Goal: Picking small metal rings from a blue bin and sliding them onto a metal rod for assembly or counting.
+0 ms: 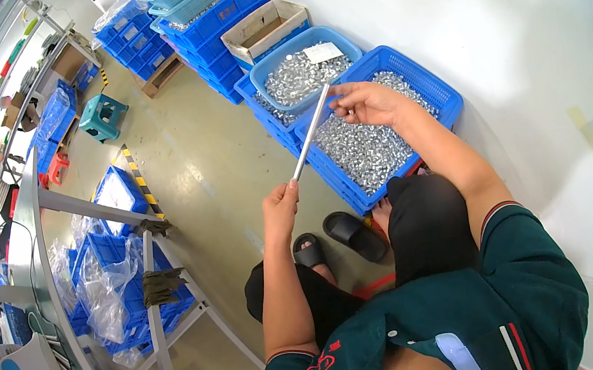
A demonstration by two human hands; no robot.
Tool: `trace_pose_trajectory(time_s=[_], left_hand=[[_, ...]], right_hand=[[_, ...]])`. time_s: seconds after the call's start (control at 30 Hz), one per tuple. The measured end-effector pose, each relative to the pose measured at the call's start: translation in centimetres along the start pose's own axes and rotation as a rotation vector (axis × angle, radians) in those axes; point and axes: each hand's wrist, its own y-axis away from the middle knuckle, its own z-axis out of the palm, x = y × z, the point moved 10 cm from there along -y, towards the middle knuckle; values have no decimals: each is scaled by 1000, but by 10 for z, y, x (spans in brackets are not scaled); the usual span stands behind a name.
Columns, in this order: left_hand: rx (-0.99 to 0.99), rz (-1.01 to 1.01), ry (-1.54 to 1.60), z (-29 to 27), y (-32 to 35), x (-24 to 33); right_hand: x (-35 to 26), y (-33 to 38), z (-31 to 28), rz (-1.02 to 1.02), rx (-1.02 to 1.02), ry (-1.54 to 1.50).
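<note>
My left hand (282, 207) is closed around the lower end of a slim silver-white rod (311, 134), which slants up to the right. At its upper end is my right hand (365, 104), above a blue plastic basket (446, 97). Its fingers are curled together beside the rod's tip; whatever they pinch is too small to make out. Many small shiny metal parts (362, 154) fill the basket. Behind it, a lighter blue basket (258, 74) holds more metal parts (294, 79) and a white paper slip (322, 52).
An open carton (266, 29) and stacked blue crates (212, 54) stand farther back along the white wall (504, 17). A metal-framed workbench (163, 348) is at left, with plastic-wrapped blue crates (107, 271) beneath. A green stool (103, 117) stands on the floor. Black slippers (354, 236) lie by my feet.
</note>
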Motion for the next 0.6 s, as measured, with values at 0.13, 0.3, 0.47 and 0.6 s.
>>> trace_pose_trajectory(time_s=[0.13, 0.3, 0.47, 0.6], left_hand=[[35, 11, -63, -3, 0, 2], [7, 33, -55, -1, 3, 3], [-34, 44, -97, 4, 4, 7], [-60, 56, -92, 7, 4, 7]], right_hand=[[5, -4, -40, 0, 135, -52], [4, -6, -54, -15, 226, -222], [-1, -5, -48, -45, 159, -346], [-3, -3, -43, -33, 160, -317]])
